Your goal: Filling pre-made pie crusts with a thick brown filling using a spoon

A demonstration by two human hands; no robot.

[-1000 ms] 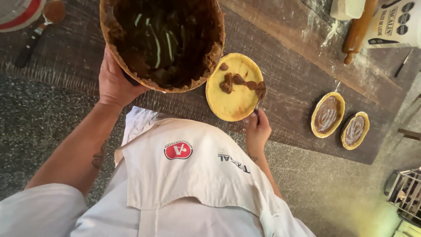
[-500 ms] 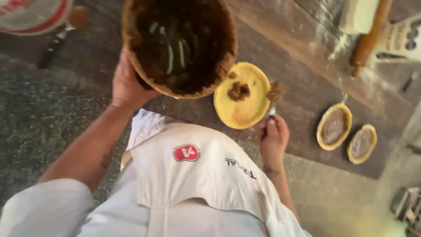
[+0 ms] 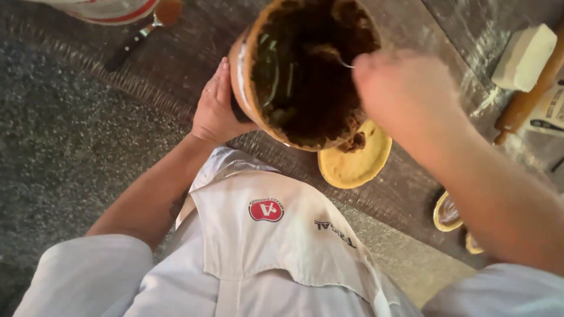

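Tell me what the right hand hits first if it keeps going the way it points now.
The right hand points into the tilted bowl, which the left hand holds. Going straight on, it would probably meet the brown filling inside first. A thin utensil shows at its fingertips, though the hand is blurred and depth is unclear.

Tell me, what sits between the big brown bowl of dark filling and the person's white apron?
In the head view, a round yellow pastry shell lies there on the dark wooden table, partly under the bowl, with a lump of filling.

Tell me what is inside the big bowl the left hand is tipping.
The bowl holds a dark brown filling with pale green strips. The right hand reaches in with a thin metal utensil, its tip hidden. The bowl covers part of the yellow pastry shell.
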